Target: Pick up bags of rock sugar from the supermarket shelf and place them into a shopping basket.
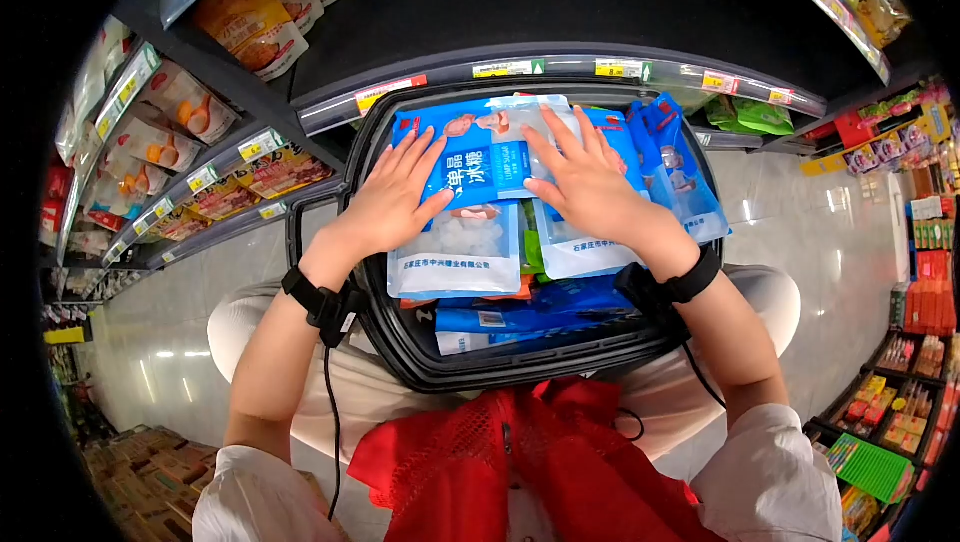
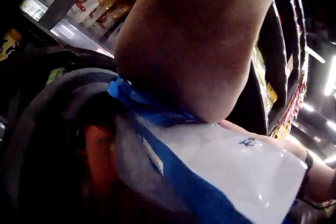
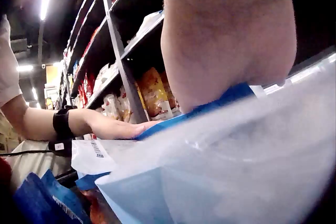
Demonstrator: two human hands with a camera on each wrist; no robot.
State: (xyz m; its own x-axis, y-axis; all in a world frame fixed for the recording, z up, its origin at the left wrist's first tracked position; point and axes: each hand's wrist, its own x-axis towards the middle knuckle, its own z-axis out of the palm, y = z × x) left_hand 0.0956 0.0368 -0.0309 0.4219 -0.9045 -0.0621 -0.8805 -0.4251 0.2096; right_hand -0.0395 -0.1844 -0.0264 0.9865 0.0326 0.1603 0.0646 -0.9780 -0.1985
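Observation:
Side by side on top of a full black shopping basket (image 1: 375,342) lie two blue and white bags of lump sugar. My left hand (image 1: 385,204) rests on the left sugar bag (image 1: 455,264), fingers spread and nearly straight. On the right sugar bag (image 1: 583,257) my right hand (image 1: 600,192) lies with its fingers spread as well. White lumps show through the clear window of the left bag. In the left wrist view, the heel of the left hand (image 2: 184,77) presses near the bag's edge. The right wrist view has a bag's white film (image 3: 262,150) close below the right hand.
Another blue bag (image 1: 680,167) leans at the basket's right side, and more blue packs (image 1: 540,312) lie underneath. A shelf edge with price tags (image 1: 510,69) runs just behind the basket. Shelves of packaged food (image 1: 175,102) stand at the left, and more goods (image 1: 930,292) at the right.

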